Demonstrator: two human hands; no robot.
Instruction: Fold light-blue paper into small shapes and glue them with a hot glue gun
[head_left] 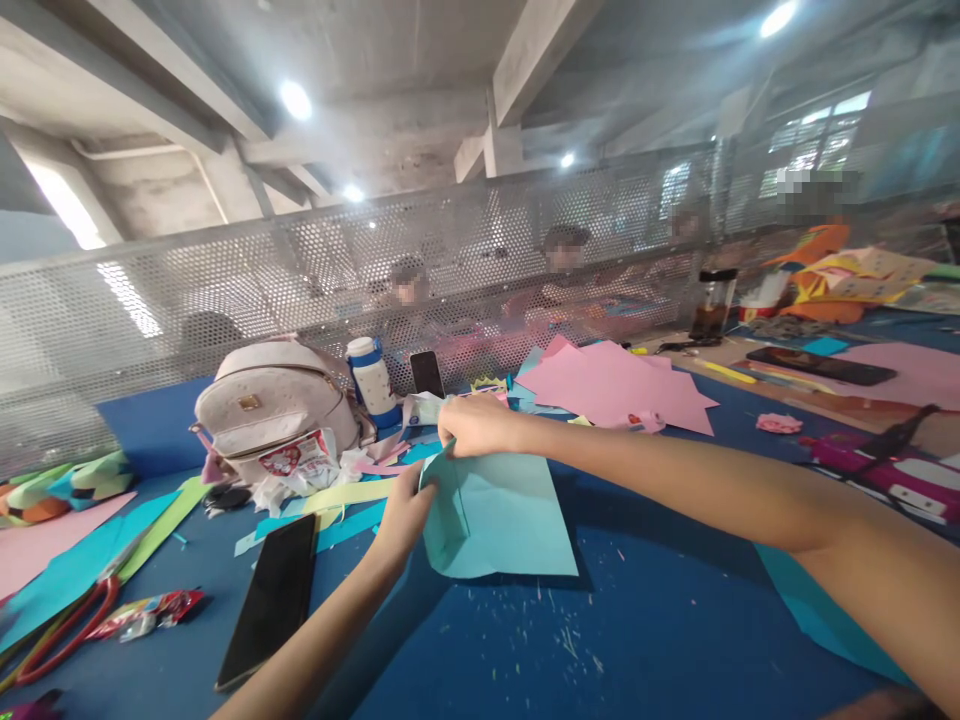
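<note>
A light teal sheet of paper [502, 515] lies on the blue table [570, 640], its left edge folded up. My left hand [405, 515] pinches that folded left edge, fingers closed on it. My right hand [476, 425] is closed on the sheet's far top-left corner, knuckles up. Both forearms reach in from the bottom and right of the view.
A black phone [274, 595] lies left of my left arm. A pale backpack [274, 405], white bottle [373, 380], second phone [427, 373], paper strips, pink sheets [615, 385] and red-handled scissors [64, 630] surround the work. A mesh partition [300, 270] with people behind it stands at the back.
</note>
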